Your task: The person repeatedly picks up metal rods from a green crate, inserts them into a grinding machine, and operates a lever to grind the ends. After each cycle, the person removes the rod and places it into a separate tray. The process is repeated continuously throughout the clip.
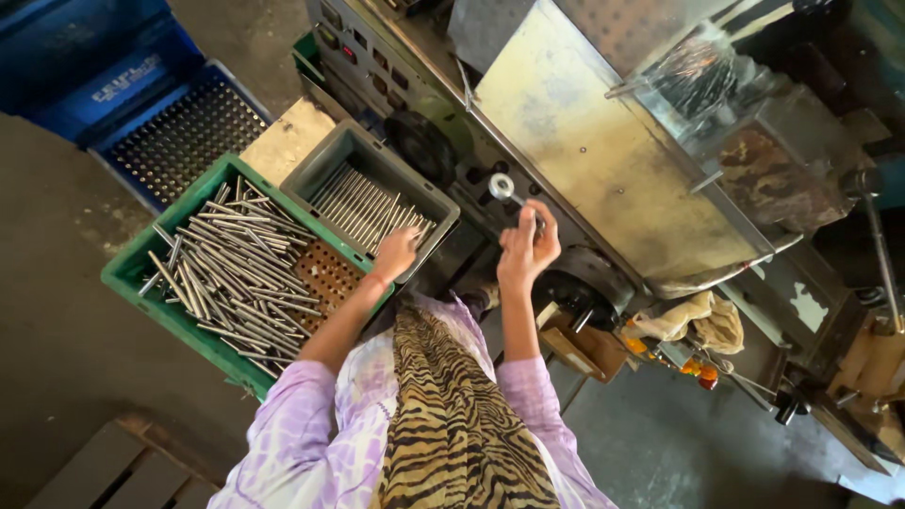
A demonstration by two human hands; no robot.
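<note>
We get bright daylight from upper right, glare on the machine's sheet-metal cover (603,141) and plastic bag (693,71). Floor (57,311) at left sits dim. Wide-angle bending at edges, slight softness throughout.

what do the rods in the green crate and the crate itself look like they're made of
Rods: likely steel, bare and bright, judging by the silvery grey sheen. Green crate: probably moulded plastic, with a matt, even colour and thick rim. The left hand rests on the neighbouring grey bin.

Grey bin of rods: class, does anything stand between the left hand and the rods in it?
Nothing visible does. The left hand rests at the near rim of the grey bin, right beside the metal rods.
</note>
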